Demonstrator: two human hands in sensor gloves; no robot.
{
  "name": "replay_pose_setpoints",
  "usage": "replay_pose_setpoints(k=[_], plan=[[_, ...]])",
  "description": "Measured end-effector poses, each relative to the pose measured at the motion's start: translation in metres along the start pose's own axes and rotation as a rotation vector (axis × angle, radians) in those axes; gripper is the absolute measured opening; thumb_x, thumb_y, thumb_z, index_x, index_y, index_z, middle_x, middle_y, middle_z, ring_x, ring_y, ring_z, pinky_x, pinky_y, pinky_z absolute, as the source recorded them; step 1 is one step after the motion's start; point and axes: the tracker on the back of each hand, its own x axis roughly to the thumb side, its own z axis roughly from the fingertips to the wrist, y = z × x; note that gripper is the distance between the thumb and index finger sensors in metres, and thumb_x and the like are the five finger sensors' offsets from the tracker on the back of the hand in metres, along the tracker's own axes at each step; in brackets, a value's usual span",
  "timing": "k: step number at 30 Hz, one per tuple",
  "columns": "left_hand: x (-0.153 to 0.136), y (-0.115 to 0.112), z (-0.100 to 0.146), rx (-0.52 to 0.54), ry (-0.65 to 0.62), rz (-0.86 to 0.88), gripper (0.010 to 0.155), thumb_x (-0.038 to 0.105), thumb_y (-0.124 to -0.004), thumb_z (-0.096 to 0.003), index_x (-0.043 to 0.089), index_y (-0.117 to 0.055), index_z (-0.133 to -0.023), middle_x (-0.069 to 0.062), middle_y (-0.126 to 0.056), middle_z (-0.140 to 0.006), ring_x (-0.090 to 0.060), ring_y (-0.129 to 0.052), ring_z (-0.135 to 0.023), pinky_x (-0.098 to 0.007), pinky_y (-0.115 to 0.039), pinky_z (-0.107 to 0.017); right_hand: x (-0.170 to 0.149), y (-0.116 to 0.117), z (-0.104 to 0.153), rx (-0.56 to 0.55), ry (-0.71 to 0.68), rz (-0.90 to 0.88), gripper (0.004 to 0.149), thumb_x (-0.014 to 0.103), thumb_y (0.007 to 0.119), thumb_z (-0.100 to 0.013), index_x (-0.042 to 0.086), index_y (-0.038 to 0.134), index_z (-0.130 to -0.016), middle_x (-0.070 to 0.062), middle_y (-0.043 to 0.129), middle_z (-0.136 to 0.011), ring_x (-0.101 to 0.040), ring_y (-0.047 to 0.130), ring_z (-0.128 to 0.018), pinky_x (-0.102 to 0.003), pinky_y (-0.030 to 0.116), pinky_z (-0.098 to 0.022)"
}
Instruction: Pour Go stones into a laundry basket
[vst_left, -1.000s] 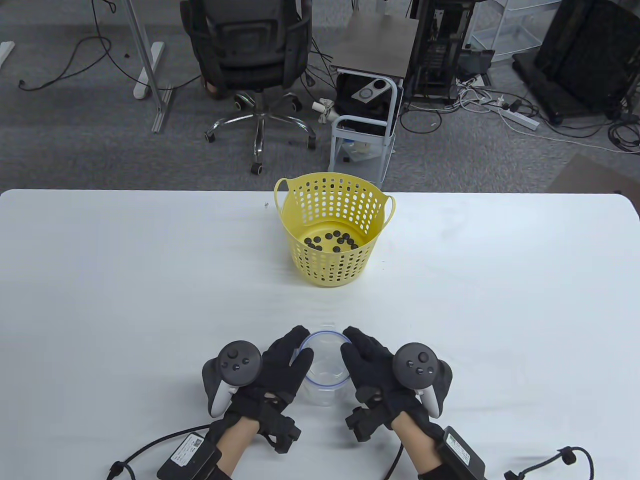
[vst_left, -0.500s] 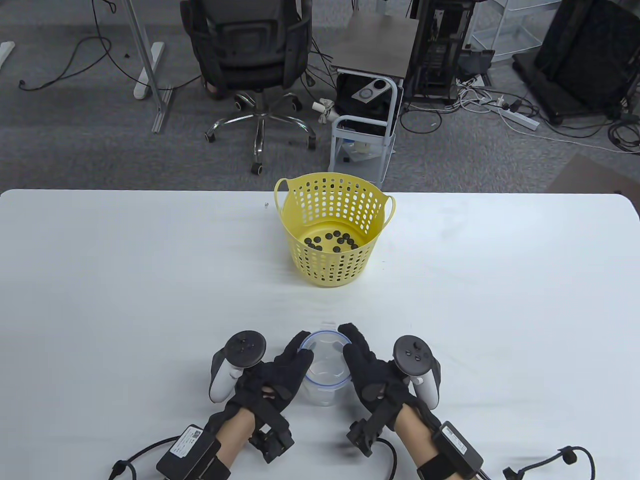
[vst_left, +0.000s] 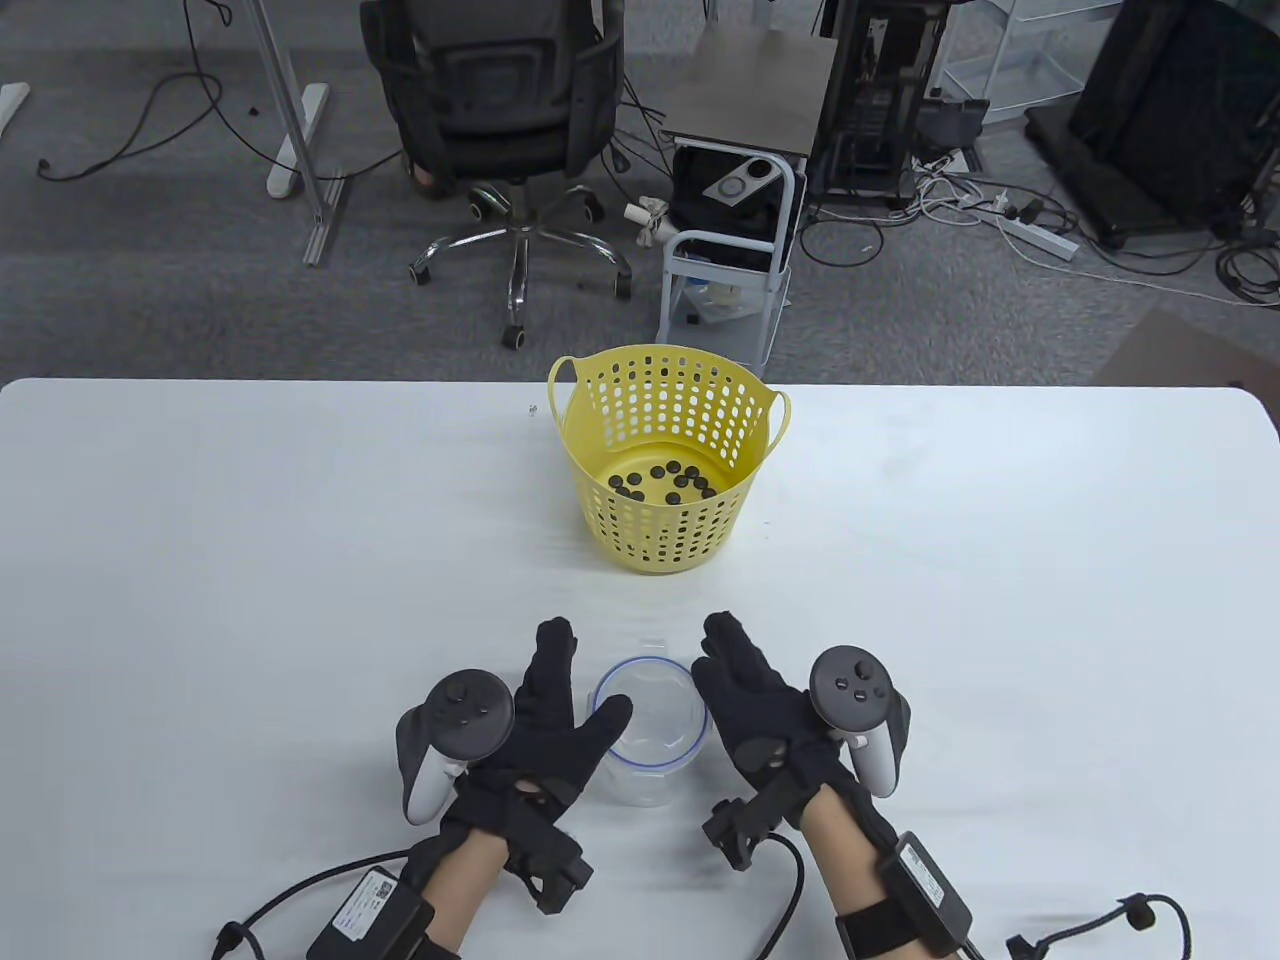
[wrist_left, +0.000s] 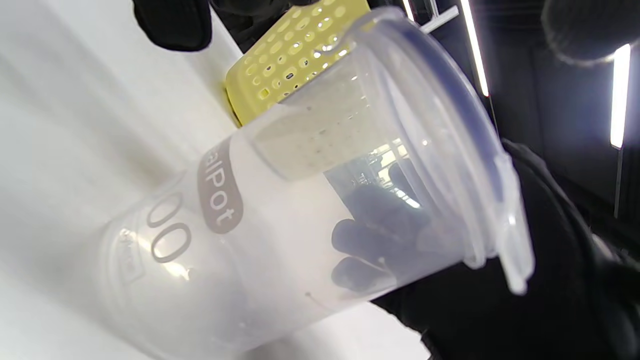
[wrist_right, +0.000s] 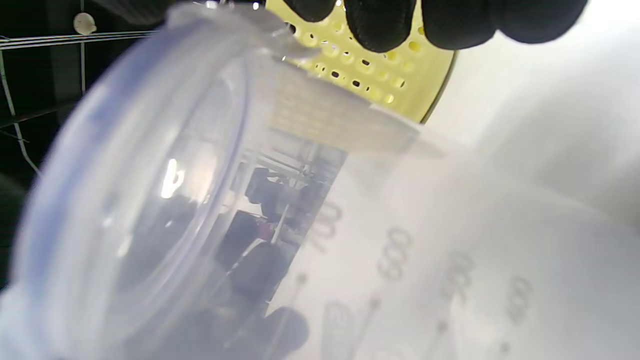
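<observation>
On the near edge of the white table (vst_left: 250, 560), between your two gloved hands, stands a clear plastic container (vst_left: 648, 740) with a blue rim, upright and holding no stones. Your left hand (vst_left: 545, 725) lies just beside its left wall with the fingers stretched out and a little apart, the thumb reaching toward the rim; from the table view you cannot tell whether the thumb touches the plastic. Your right hand (vst_left: 765, 725) mirrors it on the other side, fingers extended forward and held loosely together, palm turned toward the container and not gripping it.

In the left wrist view the container (wrist_left: 300, 200) fills most of the frame, printed figures and part of a label showing on its wall, and dark fingers of the other hand show through the plastic. In the right wrist view the same container (wrist_right: 250, 225) sits close to the lens, blurred, with gloved fingertips (wrist_right: 380, 20) hanging in at the top edge.

The yellow laundry basket (vst_left: 665, 520) stands well apart from your hands, at the middle of the table's far side, upright, both handles up. The black Go stones (vst_left: 665, 483) lie scattered across its floor, all inside it
</observation>
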Motion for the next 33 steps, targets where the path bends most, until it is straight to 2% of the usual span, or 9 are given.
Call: replay_pose_setpoints(k=[8, 12, 17, 20, 23, 26, 29, 33], plan=[[0.012, -0.020, 0.002, -0.067, -0.002, -0.164, 0.109, 0.078, -0.078, -0.0432, 0.036, 0.004, -0.102, -0.010, -0.002, -0.118, -0.045, -0.019, -0.112, -0.062, -0.050, -0.075, 0.000, 0.005, -0.004, 0.008, 0.022, 0.087, 0.080, 0.058, 0.072, -0.050, 0.010, 0.044, -0.107, -0.029, 0.051, -0.110, -0.065, 0.060, -0.090, -0.073, 0.060, -0.060], [0.007, -0.016, 0.001, -0.073, 0.007, -0.125, 0.104, 0.076, -0.076, -0.0455, 0.038, 0.003, -0.102, -0.010, -0.004, -0.119, -0.044, -0.020, -0.112, -0.062, -0.051, -0.075, 0.000, 0.004, -0.002, 0.016, 0.010, 0.075, 0.077, 0.056, 0.073, -0.051, 0.012, 0.044, -0.107, -0.028, 0.050, -0.111, -0.065, 0.060, -0.090, -0.072, 0.061, -0.059], [-0.005, -0.008, -0.004, -0.095, 0.047, -0.056, 0.103, 0.076, -0.075, -0.0460, 0.039, 0.002, -0.103, -0.010, -0.005, -0.119, -0.044, -0.022, -0.112, -0.062, -0.051, -0.075, 0.000, -0.003, 0.004, 0.046, -0.033, 0.066, 0.078, 0.052, 0.077, -0.051, 0.018, 0.037, -0.108, -0.026, 0.041, -0.113, -0.066, 0.050, -0.094, -0.074, 0.057, -0.061], [-0.009, -0.001, -0.005, -0.042, 0.066, -0.049, 0.101, 0.075, -0.075, -0.0464, 0.039, 0.000, -0.103, -0.010, -0.008, -0.120, -0.044, -0.025, -0.112, -0.061, -0.052, -0.075, 0.000, -0.007, 0.007, 0.089, -0.054, 0.062, 0.086, 0.053, 0.083, -0.048, 0.017, 0.033, -0.108, -0.026, 0.034, -0.114, -0.066, 0.045, -0.096, -0.075, 0.055, -0.062], [-0.011, 0.005, -0.005, 0.048, 0.072, -0.055, 0.099, 0.073, -0.076, -0.0458, 0.039, -0.005, -0.105, -0.010, -0.017, -0.120, -0.044, -0.031, -0.112, -0.060, -0.055, -0.074, 0.005, -0.013, 0.010, 0.134, -0.092, 0.102, 0.101, 0.052, 0.096, -0.042, 0.016, 0.030, -0.108, -0.024, 0.027, -0.115, -0.067, 0.037, -0.098, -0.076, 0.051, -0.064], [-0.012, 0.006, -0.006, 0.090, 0.078, -0.058, 0.097, 0.073, -0.076, -0.0454, 0.039, -0.008, -0.106, -0.010, -0.019, -0.120, -0.043, -0.035, -0.112, -0.060, -0.056, -0.073, 0.009, -0.013, 0.012, 0.146, -0.128, 0.168, 0.108, 0.056, 0.098, -0.038, 0.016, 0.028, -0.108, -0.023, 0.023, -0.115, -0.068, 0.033, -0.098, -0.076, 0.050, -0.065], [-0.012, 0.006, -0.007, 0.165, 0.077, -0.071, 0.093, 0.073, -0.075, -0.0447, 0.039, -0.015, -0.108, -0.009, -0.025, -0.120, -0.042, -0.041, -0.111, -0.059, -0.058, -0.072, 0.011, -0.007, 0.014, 0.137, -0.153, 0.217, 0.109, 0.059, 0.097, -0.037, 0.015, 0.028, -0.108, -0.024, 0.023, -0.115, -0.068, 0.032, -0.098, -0.076, 0.050, -0.065], [-0.015, 0.008, -0.008, 0.188, 0.081, -0.073, 0.091, 0.074, -0.073, -0.0445, 0.038, -0.019, -0.109, -0.008, -0.028, -0.120, -0.042, -0.043, -0.110, -0.059, -0.059, -0.072, 0.014, -0.001, 0.016, 0.135, -0.178, 0.261, 0.109, 0.062, 0.095, -0.037, 0.014, 0.027, -0.108, -0.024, 0.023, -0.115, -0.068, 0.034, -0.098, -0.075, 0.050, -0.065]])
